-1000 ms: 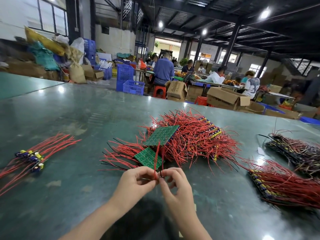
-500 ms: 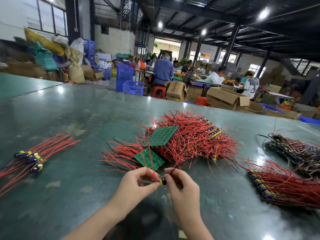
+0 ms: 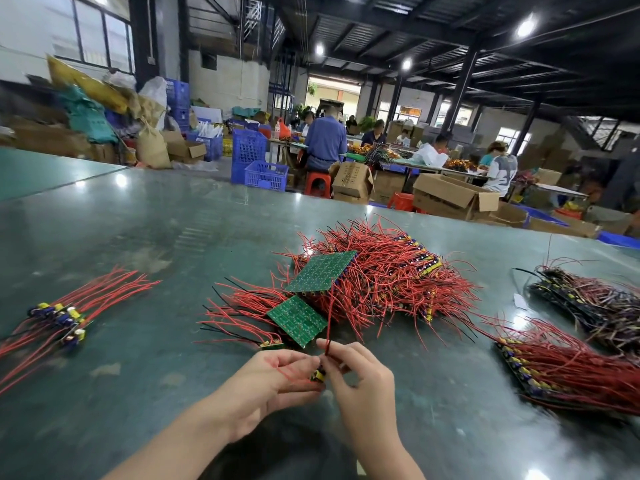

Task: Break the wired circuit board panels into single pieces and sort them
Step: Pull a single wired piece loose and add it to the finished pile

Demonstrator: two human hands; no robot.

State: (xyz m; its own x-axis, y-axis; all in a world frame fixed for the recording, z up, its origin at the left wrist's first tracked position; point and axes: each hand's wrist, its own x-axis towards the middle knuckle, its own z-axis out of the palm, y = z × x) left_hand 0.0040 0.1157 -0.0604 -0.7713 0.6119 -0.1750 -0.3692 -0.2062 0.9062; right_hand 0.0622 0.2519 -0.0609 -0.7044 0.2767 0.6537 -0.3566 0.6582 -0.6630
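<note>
Across the dark green table (image 3: 145, 216) our two hands meet at the near edge, and since half a second ago they have drawn slightly closer to us, with the small piece now lower between them. Our left hand (image 3: 273, 379) curls its fingers around the small board piece (image 3: 318, 375), a red wire crossing its palm; our right hand (image 3: 360, 372) pinches the piece's upright red wire (image 3: 329, 320) between thumb and forefinger. How much of the piece is already snapped free we cannot tell, since fingers cover most of it. Just beyond lie two green panels (image 3: 301, 320), one flat and one propped on the big heap of red-wired boards (image 3: 388, 282). Sorted single pieces (image 3: 62, 318) lie well apart at the left, their wires cut off by the frame edge; stacked wired panels (image 3: 568, 368) run out of view at the right. Bare tabletop opens between the left pile and our hands.
</note>
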